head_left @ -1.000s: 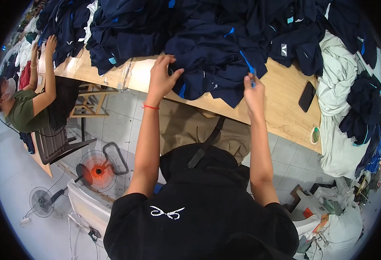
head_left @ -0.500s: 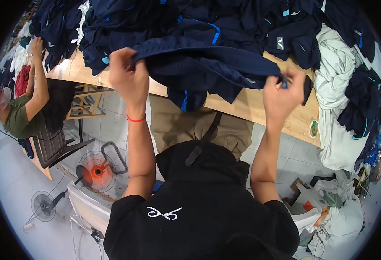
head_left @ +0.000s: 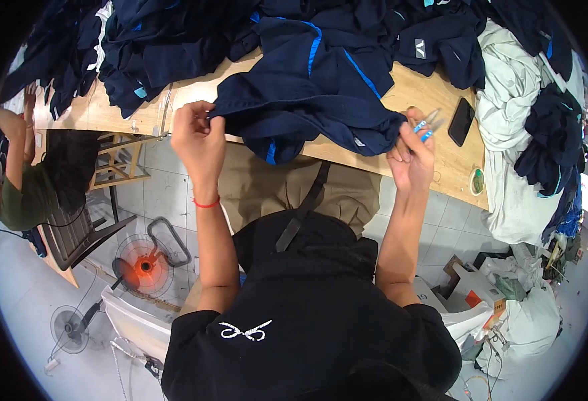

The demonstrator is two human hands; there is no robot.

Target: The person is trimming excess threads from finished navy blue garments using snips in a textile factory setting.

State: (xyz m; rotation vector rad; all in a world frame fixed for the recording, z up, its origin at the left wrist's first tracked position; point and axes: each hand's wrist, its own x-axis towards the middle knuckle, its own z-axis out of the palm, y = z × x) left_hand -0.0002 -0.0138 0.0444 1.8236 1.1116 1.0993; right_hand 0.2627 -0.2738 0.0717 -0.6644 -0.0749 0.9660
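A navy blue garment (head_left: 307, 93) with bright blue stripes is stretched between my two hands over the near edge of the wooden table. My left hand (head_left: 199, 137), with a red string round the wrist, pinches the left end of its long edge. My right hand (head_left: 411, 150) grips the right end. Small thread snips (head_left: 427, 129), blue with metal blade tips, stick up from the fingers of that same hand. The far part of the garment lies on the table, and its near part hangs just over the edge.
Heaped navy garments (head_left: 173, 47) cover the back of the wooden table (head_left: 444, 160). A black phone (head_left: 461, 121) and a small round dish (head_left: 477, 180) lie at right, beside white cloth (head_left: 508, 93). At left are another person (head_left: 23, 194), a chair (head_left: 80, 224) and an orange-centred fan (head_left: 145, 266).
The garment has come down and spreads more over the table. My right hand has turned and lowered, showing the snips. The phone now shows fully. The other person's arms have moved.
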